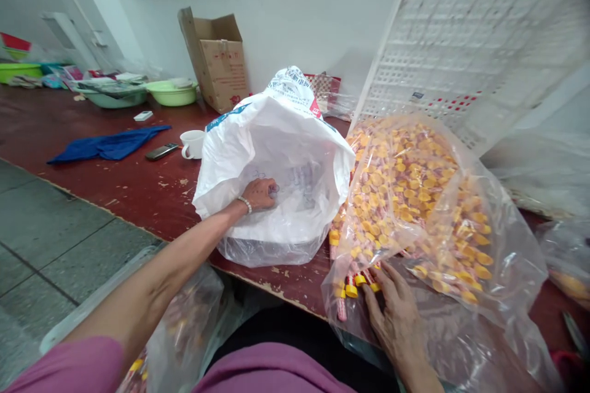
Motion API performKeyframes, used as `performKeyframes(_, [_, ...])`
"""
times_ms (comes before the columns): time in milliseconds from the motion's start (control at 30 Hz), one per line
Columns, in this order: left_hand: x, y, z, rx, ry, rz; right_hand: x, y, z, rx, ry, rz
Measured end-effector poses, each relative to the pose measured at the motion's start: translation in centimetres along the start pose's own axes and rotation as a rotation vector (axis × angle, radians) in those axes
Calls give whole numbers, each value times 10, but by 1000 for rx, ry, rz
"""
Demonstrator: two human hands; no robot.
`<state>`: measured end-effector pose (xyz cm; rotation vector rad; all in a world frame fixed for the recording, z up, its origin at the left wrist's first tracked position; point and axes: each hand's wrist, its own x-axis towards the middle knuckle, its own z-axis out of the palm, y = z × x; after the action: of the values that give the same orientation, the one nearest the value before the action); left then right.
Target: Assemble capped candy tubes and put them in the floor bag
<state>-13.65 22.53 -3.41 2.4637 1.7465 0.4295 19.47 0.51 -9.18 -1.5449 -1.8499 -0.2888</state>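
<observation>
My left hand point(260, 193) reaches into a white plastic sack point(281, 159) standing open on the dark red table point(138, 184); its fingers are curled against the sack's inner wall, and what they hold is hidden. A bead bracelet is on that wrist. My right hand point(391, 307) lies at the near edge of a clear plastic bag point(437, 209) full of small pink tubes with yellow caps point(405, 178). Its fingers press on a few of those tubes point(357, 282) at the bag's mouth.
A white plastic crate point(479, 37) leans at the back right. A cardboard box point(216, 58), green basins point(170, 92), a white mug point(192, 143), a blue cloth point(108, 145) and a phone point(161, 151) sit on the table. More clear bags point(188, 325) hang below the table edge.
</observation>
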Motion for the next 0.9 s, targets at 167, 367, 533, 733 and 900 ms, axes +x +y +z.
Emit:
performKeyframes(167, [-13,2,-2,-127,4,-16,-1,1,2,-8,-24,17])
performKeyframes(367, [-13,3,0,-362,114,-139,0,0,-1,30,35,50])
performKeyframes(533, [-19,1,-14,-675,329,-282,2,0,-6,80,85,120])
performKeyframes(733, [-62,25,-41,-1079,349,-234,0,1,-6,-16,-21,105])
performKeyframes(900, [-87,52,-38,-1317,303,-184,-1,4,-4,-113,-50,60])
